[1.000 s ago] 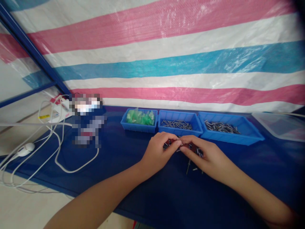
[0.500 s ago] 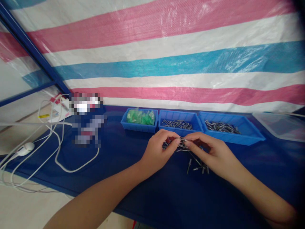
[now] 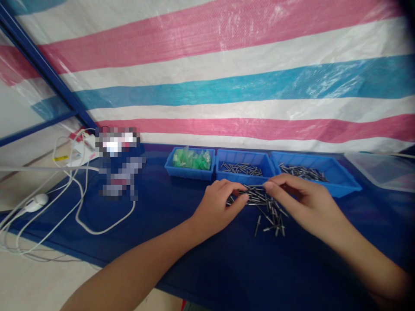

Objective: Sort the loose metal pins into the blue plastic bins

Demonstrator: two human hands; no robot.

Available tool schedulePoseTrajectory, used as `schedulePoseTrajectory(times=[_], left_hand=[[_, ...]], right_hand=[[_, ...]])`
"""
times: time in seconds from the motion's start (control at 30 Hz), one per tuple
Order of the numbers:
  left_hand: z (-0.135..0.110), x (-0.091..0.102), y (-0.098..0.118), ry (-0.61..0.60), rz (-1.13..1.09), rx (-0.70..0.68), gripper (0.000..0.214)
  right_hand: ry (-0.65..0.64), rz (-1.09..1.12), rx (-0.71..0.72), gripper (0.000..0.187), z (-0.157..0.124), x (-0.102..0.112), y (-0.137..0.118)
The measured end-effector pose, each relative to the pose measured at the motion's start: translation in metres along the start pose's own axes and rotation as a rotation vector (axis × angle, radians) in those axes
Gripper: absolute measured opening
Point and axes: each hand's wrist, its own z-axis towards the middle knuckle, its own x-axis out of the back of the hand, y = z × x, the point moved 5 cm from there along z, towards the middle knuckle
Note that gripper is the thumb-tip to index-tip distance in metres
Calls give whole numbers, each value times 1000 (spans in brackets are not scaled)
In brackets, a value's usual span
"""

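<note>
A loose pile of blind rivets [image 3: 259, 198], thin metal pins with thicker heads, lies on the blue tabletop. My left hand [image 3: 218, 203] rests at the pile's left side, thumb and forefinger parted around some of the rivets. Between the thumb and forefinger of my right hand [image 3: 304, 203] is one rivet [image 3: 256, 186], held roughly level above the pile and pointing left. Just behind the hands, the middle blue bin [image 3: 246, 177] and the right blue bin [image 3: 337, 188] contain similar rivets.
A smaller blue bin [image 3: 191, 173] on the left contains green plastic bags. A clear plastic lid or tray [image 3: 382, 172] lies far right. White cables [image 3: 81, 216] and a plug run over the left side, beside blurred-out objects. A striped sheet [image 3: 227, 86] hangs behind the table.
My hands have moved apart. The right one has shifted right with a rivet in its pinch, and the left thumb and forefinger have opened, showing more of the pile.
</note>
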Motion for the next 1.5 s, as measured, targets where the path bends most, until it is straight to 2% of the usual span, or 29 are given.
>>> schedulePoseTrajectory(times=[0.1,0.17,0.3,0.4,0.53,0.67,0.73,0.8,0.9,0.93,1.0,1.1,1.3,1.5], left_hand=[[-2,-3,0,-57,175,-15,27],[-5,-6,1,-101,266,-35,34],[-10,-15,0,-194,368,-81,48],[-14,-19,-2,-230,410,-99,54],[-16,-20,-2,-241,430,-91,53],[-17,-19,-2,-232,442,-73,53],[-17,-19,-2,-221,446,-52,53],[-17,-19,-3,-215,446,-30,53],[-16,-20,-4,-214,422,-36,53],[-16,-20,-4,-214,407,-49,53],[-15,-20,-3,-209,375,-78,53],[-14,-20,-3,-195,354,-99,50],[-14,-22,-4,-214,359,-111,44],[-14,-21,-4,-238,360,-120,42]], right_hand=[[226,-110,-104,29,5,30,14],[325,-260,-195,31,9,49,26],[401,-523,-300,33,15,75,50],[379,-626,-291,32,19,78,67],[280,-723,-219,37,21,69,70],[276,-637,-118,39,17,59,45],[215,-527,-45,37,15,49,29],[52,-427,32,34,12,32,18],[-282,-350,134,28,4,2,11],[-361,-343,162,29,1,-6,11],[-441,-336,211,34,-4,-16,9],[-467,-336,259,34,-8,-24,6],[-472,-357,274,17,-10,-32,3],[-510,-344,270,18,-12,-34,1]])
